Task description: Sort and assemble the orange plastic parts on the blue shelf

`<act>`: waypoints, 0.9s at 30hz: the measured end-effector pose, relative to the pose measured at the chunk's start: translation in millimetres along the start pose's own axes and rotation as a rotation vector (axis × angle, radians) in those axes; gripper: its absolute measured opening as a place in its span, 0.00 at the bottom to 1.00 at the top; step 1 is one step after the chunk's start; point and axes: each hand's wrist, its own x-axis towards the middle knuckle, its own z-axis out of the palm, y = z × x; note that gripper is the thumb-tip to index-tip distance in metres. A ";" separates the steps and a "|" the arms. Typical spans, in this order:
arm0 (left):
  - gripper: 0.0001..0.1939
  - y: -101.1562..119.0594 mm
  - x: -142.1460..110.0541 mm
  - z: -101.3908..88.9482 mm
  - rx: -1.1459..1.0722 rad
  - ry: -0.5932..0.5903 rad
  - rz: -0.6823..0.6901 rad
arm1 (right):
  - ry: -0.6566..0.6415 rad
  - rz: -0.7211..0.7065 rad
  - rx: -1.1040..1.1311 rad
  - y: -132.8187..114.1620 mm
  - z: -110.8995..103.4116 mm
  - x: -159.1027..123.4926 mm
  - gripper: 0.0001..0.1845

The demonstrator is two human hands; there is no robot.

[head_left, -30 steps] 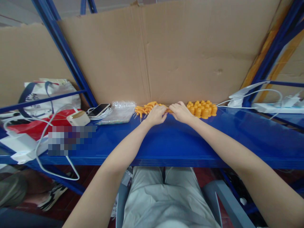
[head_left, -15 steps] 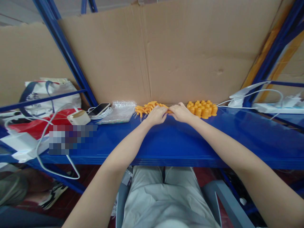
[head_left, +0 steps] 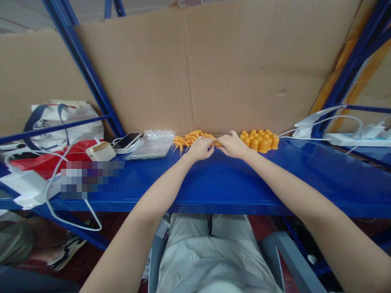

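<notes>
Left hand (head_left: 201, 149) and right hand (head_left: 232, 145) of yours, fingertips pinching one orange piece (head_left: 217, 143) between them, towards the far edge of the blue table (head_left: 214, 183); its full shape hidden by your fingers; orange corkscrews (head_left: 183, 141), heaped, at ten o'clock beside your left hand; orange caps (head_left: 260, 142), clustered, at three o'clock from your right; plastic bags (head_left: 154, 145), then a phone (head_left: 128, 141), at nine o'clock.

Corkscrew pile (head_left: 182, 142) on shelf (head_left: 226, 179). Plastic bags (head_left: 154, 147) L of pile, phone (head_left: 127, 141) farther L; caps (head_left: 263, 145) R, pwr strip (head_left: 345, 139) far R; cardboard (head_left: 244, 69) behind.
</notes>
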 end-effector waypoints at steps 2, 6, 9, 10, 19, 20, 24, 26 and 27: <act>0.10 -0.1 -0.6 -0.1 0.005 -0.009 -0.014 | -0.002 -0.010 -0.004 0.8 1.0 -0.8 0.16; 0.09 0.3 0.1 -0.2 0.013 -0.022 -0.026 | -0.007 -0.005 -0.035 0.2 0.0 0.5 0.14; 0.09 0.8 1.5 0.0 0.011 -0.013 -0.018 | 0.003 0.011 -0.057 -0.1 -0.9 1.6 0.14; 0.09 0.9 2.0 0.1 0.011 -0.012 -0.018 | 0.011 0.015 -0.062 0.0 -0.8 1.9 0.14; 0.09 1.4 2.4 0.9 0.016 -0.022 -0.033 | -0.016 0.032 -0.031 2.1 2.6 2.9 0.16; 0.10 1.1 1.8 1.3 0.011 -0.023 -0.032 | -0.020 0.026 -0.022 2.4 3.2 2.0 0.16; 0.12 -1.3 -0.6 3.3 0.012 -0.015 -0.017 | -0.037 0.000 0.023 3.9 6.5 -1.8 0.19; 0.12 -2.2 -1.1 3.8 0.019 -0.016 -0.014 | -0.056 0.008 0.042 3.6 7.1 -2.2 0.19; 0.12 -2.2 -1.0 3.7 0.021 -0.019 -0.015 | -0.064 0.016 0.048 3.0 6.6 -1.9 0.19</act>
